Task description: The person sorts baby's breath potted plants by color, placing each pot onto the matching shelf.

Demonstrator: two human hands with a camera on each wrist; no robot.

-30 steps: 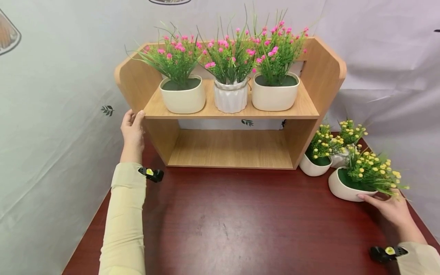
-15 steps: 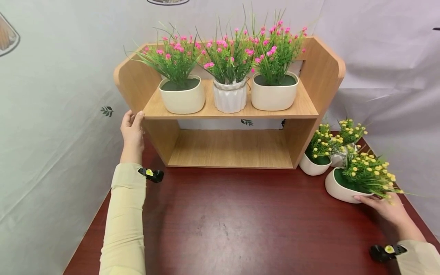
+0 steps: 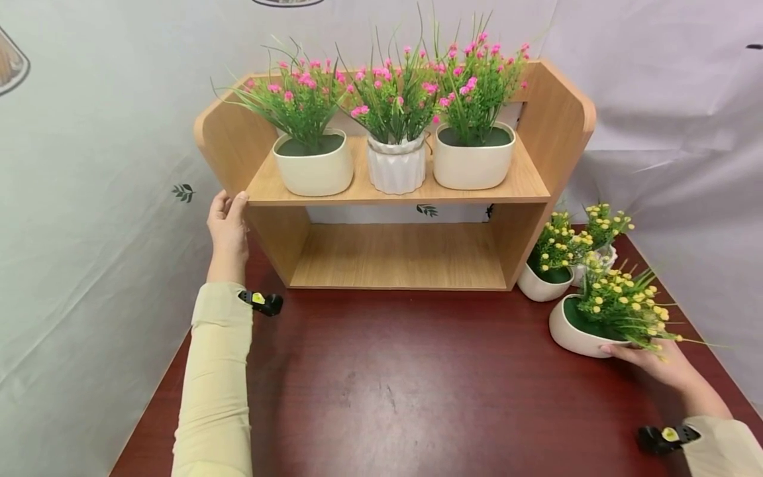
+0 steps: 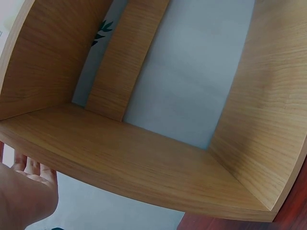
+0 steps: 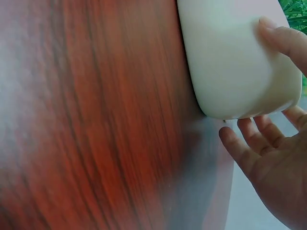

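My left hand (image 3: 228,224) holds the left side of the wooden shelf (image 3: 393,201), thumb at the front edge by the upper board. In the left wrist view, the fingers of that hand (image 4: 29,194) reach behind the side panel. At the right, my right hand (image 3: 661,364) grips the end of a white oval flowerpot (image 3: 587,341) with yellow flowers (image 3: 622,305). The right wrist view has the thumb on the side of the pot (image 5: 235,62) and the fingers around its end, low over the table; the foliage covers part of the hand in the head view.
Three potted plants with pink flowers (image 3: 397,165) stand along the upper board. Beside the shelf's right side are a white oval pot (image 3: 544,285) and a fluted white pot (image 3: 607,257), both with yellow flowers. Pale cloth (image 3: 89,199) hangs around the dark red table (image 3: 417,384).
My right hand has brought the held flowerpot a little left and toward the front, away from the other yellow-flowered pots. The left hand has stayed on the shelf.
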